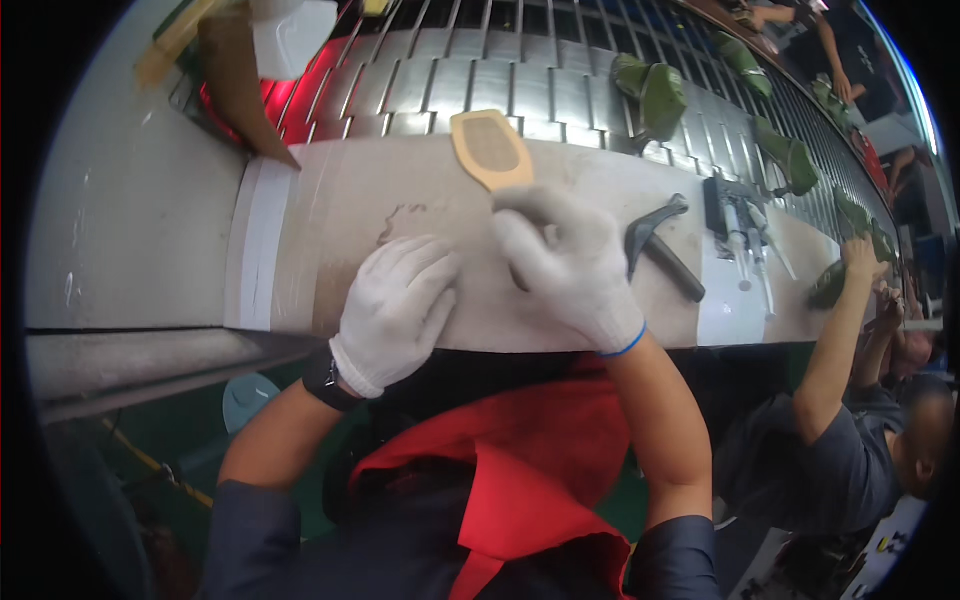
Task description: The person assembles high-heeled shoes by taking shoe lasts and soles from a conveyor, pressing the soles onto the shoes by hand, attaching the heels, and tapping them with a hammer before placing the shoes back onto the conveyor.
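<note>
A tan shoe sole (490, 148) lies partly on the pale workbench (350, 200) and partly toward the metal slat conveyor (500, 90), its far end pointing away from the person. The right hand (568, 262), in a white knit glove, grips the near end of this sole with the fingers closed around it. The left hand (398, 305), also in a white glove, rests flat on the bench just beside the right one, fingers loosely together and holding nothing. A black hammer-like tool (660, 240) lies on the bench to the right, near the right hand. Further right sit some brushes (745, 235). Green shoes (655, 95) stand on the conveyor. A co-worker's arm (835, 340) reaches to the bench at the far right.
</note>
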